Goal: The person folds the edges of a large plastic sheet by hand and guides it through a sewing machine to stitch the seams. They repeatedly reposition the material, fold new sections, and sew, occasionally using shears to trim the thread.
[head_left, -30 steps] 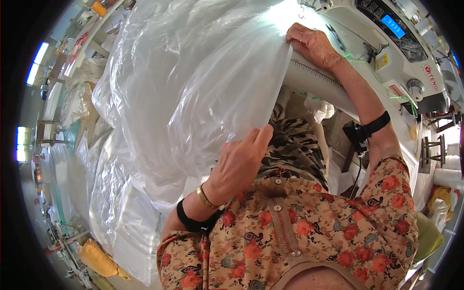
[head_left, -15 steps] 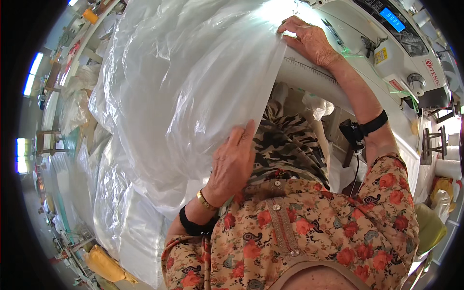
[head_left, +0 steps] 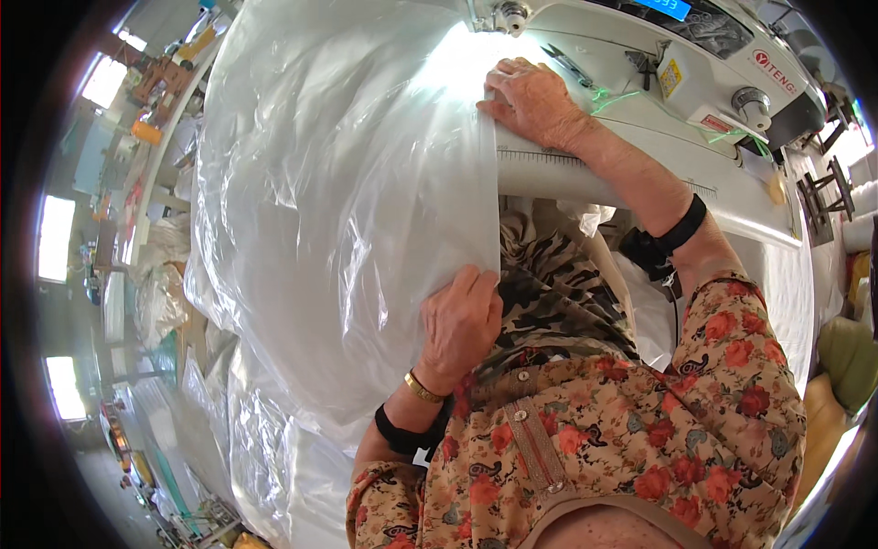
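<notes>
A wide sheet of clear plastic film (head_left: 302, 183) spreads over the sewing machine table and hangs toward my lap, its straight edge running between my two hands. Near the lit needle area, my right hand (head_left: 535, 102) holds that edge with bent fingers, thumb lower down. My left hand (head_left: 462, 316) grips the same edge closer to my body, fingers curled over it; the thumb is hidden. The sewing machine (head_left: 704, 55) stands at the far right, its presser foot area washed out by the bright lamp.
Thread snips (head_left: 569, 66) and loose green thread (head_left: 611, 99) lie on the machine bed, right of my right hand. A ruler scale (head_left: 549, 157) runs along the table's front edge. More crumpled plastic (head_left: 274, 448) hangs at the lower left. A handwheel (head_left: 752, 105) juts out at the right.
The view has shifted. The film's edge, slanted before, now runs nearly straight toward me. My left hand's fingers, stretched out along the edge earlier, are now curled onto it.
</notes>
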### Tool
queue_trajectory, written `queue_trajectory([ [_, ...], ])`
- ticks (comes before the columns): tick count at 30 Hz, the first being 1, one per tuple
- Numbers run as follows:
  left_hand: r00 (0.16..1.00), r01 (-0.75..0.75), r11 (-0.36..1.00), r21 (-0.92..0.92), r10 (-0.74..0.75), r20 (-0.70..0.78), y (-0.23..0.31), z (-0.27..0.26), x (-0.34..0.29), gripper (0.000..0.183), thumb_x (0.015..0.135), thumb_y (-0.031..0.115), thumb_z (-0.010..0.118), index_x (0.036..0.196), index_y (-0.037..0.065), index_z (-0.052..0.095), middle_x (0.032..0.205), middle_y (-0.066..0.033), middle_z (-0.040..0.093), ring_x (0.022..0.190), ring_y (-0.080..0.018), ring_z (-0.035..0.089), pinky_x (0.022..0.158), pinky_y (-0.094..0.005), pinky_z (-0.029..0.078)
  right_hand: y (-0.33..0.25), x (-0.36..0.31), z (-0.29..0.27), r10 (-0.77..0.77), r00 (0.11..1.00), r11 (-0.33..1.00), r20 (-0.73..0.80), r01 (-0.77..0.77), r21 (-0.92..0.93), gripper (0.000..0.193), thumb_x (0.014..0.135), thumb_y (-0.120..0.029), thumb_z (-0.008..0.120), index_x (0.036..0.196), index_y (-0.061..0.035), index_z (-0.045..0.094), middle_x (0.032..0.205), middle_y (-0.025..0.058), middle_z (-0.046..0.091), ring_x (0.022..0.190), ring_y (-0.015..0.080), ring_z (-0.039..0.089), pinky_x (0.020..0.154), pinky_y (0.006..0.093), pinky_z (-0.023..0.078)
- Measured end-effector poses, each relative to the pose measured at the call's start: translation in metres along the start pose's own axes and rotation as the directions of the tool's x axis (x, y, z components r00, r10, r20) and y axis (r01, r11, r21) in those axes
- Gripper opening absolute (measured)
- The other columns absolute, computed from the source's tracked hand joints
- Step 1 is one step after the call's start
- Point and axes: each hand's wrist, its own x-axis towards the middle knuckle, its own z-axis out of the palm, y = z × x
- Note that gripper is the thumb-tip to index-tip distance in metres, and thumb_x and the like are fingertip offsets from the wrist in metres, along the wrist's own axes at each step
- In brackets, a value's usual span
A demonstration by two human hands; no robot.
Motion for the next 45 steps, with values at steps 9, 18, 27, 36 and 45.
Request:
queue_trajectory([
  [9, 0.998, -0.049, 0.996, 0.077, 0.052, -0.046, -0.021, 0.003, 0.034, 0.012, 0.073, -0.001, 0.060, 0.084, 0.003, 0.061, 0.076, -0.0114, 0.051, 0.064, -0.0310, 0.057, 0.057, -0.0394, 0.045, -0.005, -0.001, -0.008, 0.050, 0.992, 0.998, 0.116, -0.046, -0.031, 0.040, 0.090, -0.038, 0.058, 0.107, -0.0028, 0.063, 0.110, 0.0118, 0.062, 0.111, 0.0273, 0.053, 0.095, 0.0417, 0.043],
  [18, 0.993, -0.089, 0.985, 0.150, 0.099, -0.061, -0.030, 0.003, 0.087, 0.005, 0.075, 0.003, 0.059, 0.077, 0.003, 0.055, 0.076, -0.0110, 0.052, 0.064, -0.0345, 0.057, 0.057, -0.0435, 0.044, -0.008, 0.001, -0.010, 0.076, 0.986, 0.996, 0.149, -0.069, -0.050, 0.040, 0.091, -0.038, 0.057, 0.108, -0.0027, 0.063, 0.116, 0.0117, 0.061, 0.114, 0.0279, 0.051, 0.096, 0.0439, 0.041],
  [27, 0.965, -0.123, 0.955, 0.270, 0.179, -0.192, -0.049, 0.022, 0.129, 0.009, 0.078, 0.009, 0.054, 0.074, 0.001, 0.055, 0.082, -0.0153, 0.060, 0.071, -0.0379, 0.059, 0.066, -0.0477, 0.045, -0.010, 0.002, -0.009, 0.083, 0.984, 0.995, 0.161, -0.071, -0.074, 0.039, 0.092, -0.036, 0.055, 0.112, -0.0039, 0.064, 0.126, 0.0118, 0.059, 0.119, 0.0278, 0.048, 0.098, 0.0438, 0.039],
  [36, 1.000, -0.012, 0.965, 0.263, 0.019, -0.025, -0.044, 0.030, 0.171, 0.012, 0.079, 0.009, 0.056, 0.082, 0.000, 0.063, 0.078, -0.0177, 0.064, 0.076, -0.0377, 0.062, 0.073, -0.0461, 0.045, -0.007, 0.001, -0.004, 0.068, 0.987, 0.992, 0.146, -0.051, -0.115, 0.029, 0.093, -0.027, 0.050, 0.104, -0.0051, 0.065, 0.119, 0.0106, 0.062, 0.118, 0.0297, 0.050, 0.097, 0.0468, 0.039],
  [45, 0.992, 0.012, 0.972, 0.236, 0.019, -0.127, -0.061, 0.036, 0.200, 0.011, 0.078, 0.008, 0.058, 0.077, 0.000, 0.065, 0.083, -0.0207, 0.064, 0.080, -0.0382, 0.063, 0.075, -0.0473, 0.049, -0.001, 0.004, -0.007, 0.110, 0.968, 0.978, 0.224, -0.064, -0.201, 0.029, 0.088, -0.022, 0.056, 0.111, -0.0074, 0.064, 0.117, 0.0094, 0.062, 0.117, 0.0267, 0.051, 0.099, 0.0440, 0.039],
])
